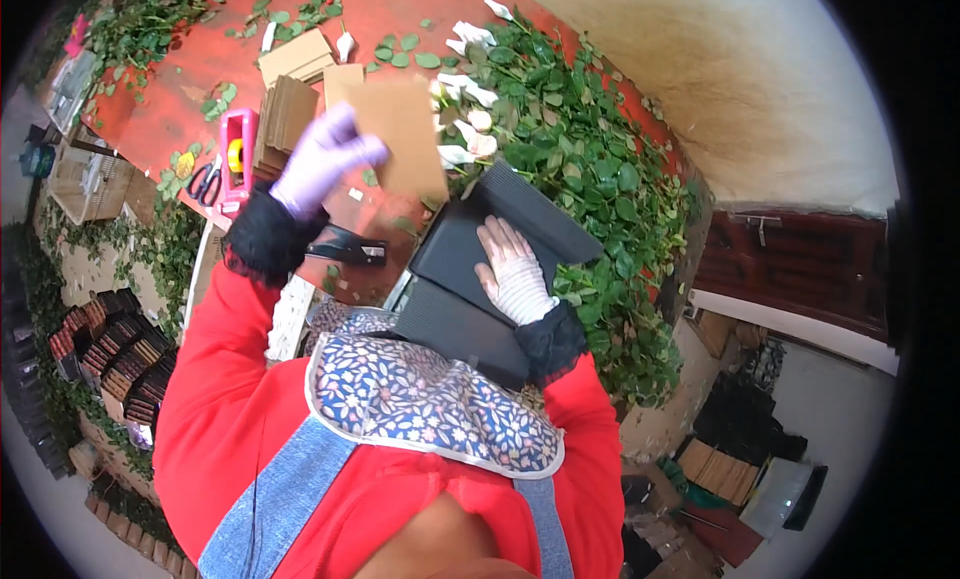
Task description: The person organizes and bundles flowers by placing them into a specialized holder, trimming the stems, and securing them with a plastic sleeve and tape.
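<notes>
My left hand (326,155), in a pale purple glove, holds a rectangular piece of brown cardboard (401,133), blurred, over the red table. My right hand (514,268), its palm wrapped in a whitish covering with bare fingertips, lies flat on a dark corrugated sheet (457,253) folded into panels. One panel (529,211) of the sheet stands tilted up beyond the fingers. A black stapler (349,247) lies between my hands. White-wrapped rosebuds (465,144) lie just past the cardboard, with their leafy green stems (592,181) to the right.
Stacked cardboard pieces (289,114), a pink tape dispenser (238,159) with yellow tape and scissors (204,183) sit at the left on the red table (187,61). Loose leaves (427,59) are scattered about. A wall (750,84) rises at the right. Plastic crates (86,185) stand far left.
</notes>
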{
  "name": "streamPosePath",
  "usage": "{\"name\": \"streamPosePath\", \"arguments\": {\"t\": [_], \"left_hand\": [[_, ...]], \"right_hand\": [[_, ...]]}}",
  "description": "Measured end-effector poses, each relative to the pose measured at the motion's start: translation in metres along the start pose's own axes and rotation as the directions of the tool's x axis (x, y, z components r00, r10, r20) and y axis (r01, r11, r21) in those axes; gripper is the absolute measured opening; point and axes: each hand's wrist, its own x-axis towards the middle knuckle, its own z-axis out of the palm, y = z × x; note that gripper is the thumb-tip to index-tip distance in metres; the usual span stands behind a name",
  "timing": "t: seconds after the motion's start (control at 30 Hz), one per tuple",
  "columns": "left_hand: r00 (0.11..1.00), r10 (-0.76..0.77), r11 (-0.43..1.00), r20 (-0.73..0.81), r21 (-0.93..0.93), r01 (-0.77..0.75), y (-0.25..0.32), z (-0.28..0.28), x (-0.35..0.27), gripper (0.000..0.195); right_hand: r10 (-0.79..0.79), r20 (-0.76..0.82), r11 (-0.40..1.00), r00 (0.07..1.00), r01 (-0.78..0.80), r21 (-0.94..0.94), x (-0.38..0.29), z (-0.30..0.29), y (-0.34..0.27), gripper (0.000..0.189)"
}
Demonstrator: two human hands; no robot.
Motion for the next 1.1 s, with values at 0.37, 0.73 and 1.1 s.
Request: {"name": "streamPosePath", "arguments": {"t": [0.37, 0.73, 1.1], "left_hand": [[0.764, -0.611, 0.777, 0.210, 0.349, 0.525, -0.142, 0.106, 0.002, 0.016], [0.803, -0.546, 0.790, 0.239, 0.465, 0.399, -0.140, 0.107, 0.006, 0.032], [0.921, -0.314, 0.564, 0.233, 0.826, -0.017, -0.092, 0.094, -0.009, 0.022]], "right_hand": [[0.009, 0.041, 0.997, 0.999, -0.012, 0.074, -0.011, 0.003, 0.029, 0.042], [0.035, 0.168, 0.994, 0.985, -0.017, -0.111, -0.003, -0.030, -0.028, 0.083], [0.056, 0.158, 0.991, 0.986, -0.035, -0.130, 0.005, -0.016, -0.021, 0.091]]}}
